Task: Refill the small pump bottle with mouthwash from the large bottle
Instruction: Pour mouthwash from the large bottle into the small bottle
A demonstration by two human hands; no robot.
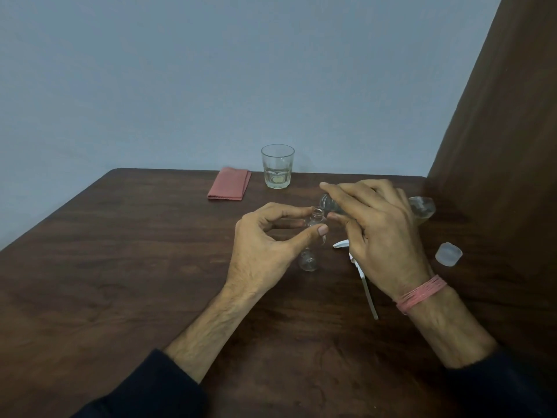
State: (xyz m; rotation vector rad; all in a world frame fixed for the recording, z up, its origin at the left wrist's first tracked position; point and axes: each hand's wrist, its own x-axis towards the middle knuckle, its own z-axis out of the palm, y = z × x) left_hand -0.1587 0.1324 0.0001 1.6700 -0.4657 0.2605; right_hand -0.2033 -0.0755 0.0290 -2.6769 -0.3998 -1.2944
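There is only one view, from a camera worn on the person's head. It looks forward and down over a dark wooden table point(120, 267), close above both forearms. The wide lens also takes in the grey wall point(211, 70) behind the table's far edge and a brown panel point(497, 146) at the right side.

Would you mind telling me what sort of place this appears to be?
Probably a plain room at home: a dark wooden table against a bare bluish wall, with a drinking glass and folded pink cloth.
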